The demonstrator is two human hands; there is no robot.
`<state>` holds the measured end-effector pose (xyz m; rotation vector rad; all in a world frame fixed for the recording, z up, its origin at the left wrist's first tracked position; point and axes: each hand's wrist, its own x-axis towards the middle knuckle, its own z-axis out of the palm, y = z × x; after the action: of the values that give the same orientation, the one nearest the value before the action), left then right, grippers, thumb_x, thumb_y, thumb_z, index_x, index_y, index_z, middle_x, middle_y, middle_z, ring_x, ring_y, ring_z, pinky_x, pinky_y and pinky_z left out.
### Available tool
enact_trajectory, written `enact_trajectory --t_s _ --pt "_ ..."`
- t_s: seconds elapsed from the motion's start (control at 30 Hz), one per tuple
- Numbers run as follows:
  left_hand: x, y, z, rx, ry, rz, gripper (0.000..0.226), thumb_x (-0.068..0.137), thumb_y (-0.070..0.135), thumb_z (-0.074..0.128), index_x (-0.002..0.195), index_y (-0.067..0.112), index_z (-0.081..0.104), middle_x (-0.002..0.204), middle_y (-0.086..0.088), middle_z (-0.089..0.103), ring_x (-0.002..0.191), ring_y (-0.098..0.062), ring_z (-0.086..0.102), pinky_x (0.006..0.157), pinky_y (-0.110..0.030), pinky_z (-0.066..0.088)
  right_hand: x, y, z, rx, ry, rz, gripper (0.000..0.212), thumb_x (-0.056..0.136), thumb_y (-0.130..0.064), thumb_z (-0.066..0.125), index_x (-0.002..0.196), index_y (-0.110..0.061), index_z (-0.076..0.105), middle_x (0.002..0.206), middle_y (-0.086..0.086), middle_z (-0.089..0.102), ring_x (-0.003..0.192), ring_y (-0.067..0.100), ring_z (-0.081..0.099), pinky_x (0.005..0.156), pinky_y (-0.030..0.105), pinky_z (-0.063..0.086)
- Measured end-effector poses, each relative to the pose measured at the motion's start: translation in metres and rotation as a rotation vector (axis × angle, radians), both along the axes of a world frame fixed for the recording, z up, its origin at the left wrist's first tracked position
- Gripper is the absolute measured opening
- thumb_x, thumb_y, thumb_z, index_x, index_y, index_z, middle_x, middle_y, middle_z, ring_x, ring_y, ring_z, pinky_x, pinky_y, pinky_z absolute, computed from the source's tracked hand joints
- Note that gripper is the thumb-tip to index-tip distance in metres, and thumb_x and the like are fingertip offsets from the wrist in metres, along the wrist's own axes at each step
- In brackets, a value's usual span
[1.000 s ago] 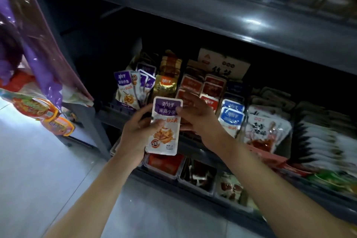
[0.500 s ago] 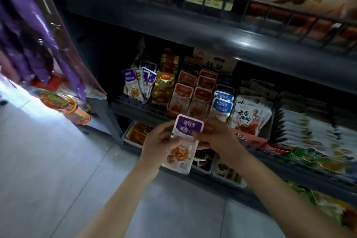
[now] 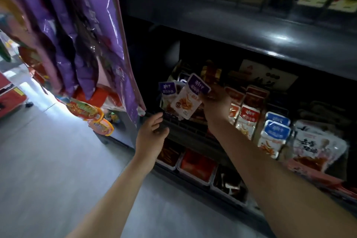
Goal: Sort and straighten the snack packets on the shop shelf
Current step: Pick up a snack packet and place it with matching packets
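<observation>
Held purple-topped white plastic snack packet [image 3: 190, 100] tilted before dark metal shelf [image 3: 193, 127].
Gripped with right hand [image 3: 216, 102] (left hand [image 3: 152, 135] loose, holding nothing).

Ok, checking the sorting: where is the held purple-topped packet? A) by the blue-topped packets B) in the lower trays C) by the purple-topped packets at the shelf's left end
C: the right hand holds the packet tilted in front of the matching purple-topped row.
</observation>
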<state>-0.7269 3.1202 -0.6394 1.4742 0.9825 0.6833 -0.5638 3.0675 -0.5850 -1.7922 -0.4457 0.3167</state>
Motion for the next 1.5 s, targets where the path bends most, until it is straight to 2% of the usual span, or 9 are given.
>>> enact_trajectory --t_s 0.13,0.27,0.4,0.53,0.7,0.97,1.2,1.4,1.5 --pt "0.015 0.025 -0.015 0.034 0.058 -0.046 0.053 0.087 0.002 0.055 0.132 0.029 0.047 0.122 0.010 0.049 0.072 0.023 0.052 0.056 -0.001 0.042 0.007 0.034 -0.012 -0.017 -0.106 -0.017 0.021 0.085 -0.014 0.065 0.104 -0.020 0.067 0.096 0.000 0.070 0.083 0.015 0.064 0.069 0.034 0.055" --pt "0.031 0.036 -0.018 -0.053 0.036 -0.060 0.065 0.085 -0.008 0.046 0.136 0.032 0.043 0.117 0.012 0.045 0.048 0.026 0.045 0.046 -0.002 0.039 0.004 0.051 -0.030 -0.162 -0.245 0.089 0.014 0.088 -0.015 0.059 0.099 -0.016 0.069 0.088 0.003 0.071 0.074 0.016 0.064 0.059 0.025 0.048" --pt "0.048 0.038 -0.011 -0.089 -0.071 -0.104 0.073 0.082 -0.018 0.043 0.131 0.037 0.045 0.114 0.028 0.051 0.078 0.031 0.048 0.078 -0.009 0.046 0.006 0.056 -0.043 -0.257 -0.200 0.175 0.015 0.088 -0.020 0.059 0.096 -0.016 0.070 0.088 0.007 0.073 0.079 0.021 0.067 0.068 0.034 0.054" --pt "0.057 0.041 -0.010 -0.198 -0.144 -0.107 0.076 0.079 -0.021 0.042 0.118 0.044 0.047 0.097 0.035 0.056 0.084 0.022 0.054 0.081 -0.015 0.047 0.014 0.059 -0.045 -0.240 0.014 0.184 0.012 0.082 -0.019 0.065 0.085 -0.009 0.071 0.088 0.015 0.072 0.083 0.032 0.067 0.074 0.050 0.056" --pt "0.061 0.049 -0.010 -0.390 -0.293 -0.123 0.065 0.085 -0.015 0.040 0.123 0.037 0.051 0.112 0.020 0.062 0.101 0.004 0.057 0.078 -0.023 0.047 0.015 0.051 -0.047 -0.026 0.345 0.234 0.008 0.080 -0.013 0.072 0.076 -0.016 0.066 0.078 0.001 0.068 0.064 0.011 0.065 0.043 0.020 0.052" --pt "0.061 0.045 -0.006 -0.444 -0.386 -0.092 0.043 0.090 0.016 0.055 0.131 0.029 0.051 0.127 0.009 0.061 0.115 -0.007 0.056 0.084 -0.030 0.050 0.009 0.021 -0.049 0.053 0.374 0.281 0.006 0.084 -0.009 0.068 0.083 -0.015 0.067 0.082 -0.003 0.067 0.077 0.010 0.064 0.054 0.020 0.053" --pt "0.057 0.024 0.000 -0.440 -0.354 0.029 0.028 0.090 0.013 0.057 0.110 0.032 0.060 0.120 0.008 0.064 0.111 -0.008 0.059 0.087 -0.033 0.047 0.008 -0.042 -0.037 0.048 0.339 0.281 0.009 0.086 -0.012 0.066 0.092 -0.018 0.067 0.083 -0.007 0.068 0.078 0.005 0.065 0.063 0.023 0.058" --pt "0.055 -0.039 0.017 -0.456 -0.278 0.046 0.045 0.091 0.011 0.056 0.135 0.017 0.047 0.129 0.002 0.058 0.113 -0.013 0.056 0.089 -0.032 0.048 0.013 -0.150 -0.020 0.015 0.344 0.268 0.015 0.085 -0.011 0.066 0.081 -0.025 0.066 0.081 -0.007 0.068 0.078 0.007 0.064 0.056 0.017 0.054" --pt "0.071 -0.097 0.035 -0.474 -0.248 0.026 0.027 0.090 0.011 0.057 0.116 0.019 0.060 0.116 0.001 0.064 0.111 -0.017 0.058 0.089 -0.033 0.047 0.030 -0.221 -0.008 0.003 0.360 0.215 0.014 0.084 -0.011 0.067 0.080 -0.025 0.067 0.078 -0.008 0.068 0.075 0.007 0.065 0.059 0.022 0.057"
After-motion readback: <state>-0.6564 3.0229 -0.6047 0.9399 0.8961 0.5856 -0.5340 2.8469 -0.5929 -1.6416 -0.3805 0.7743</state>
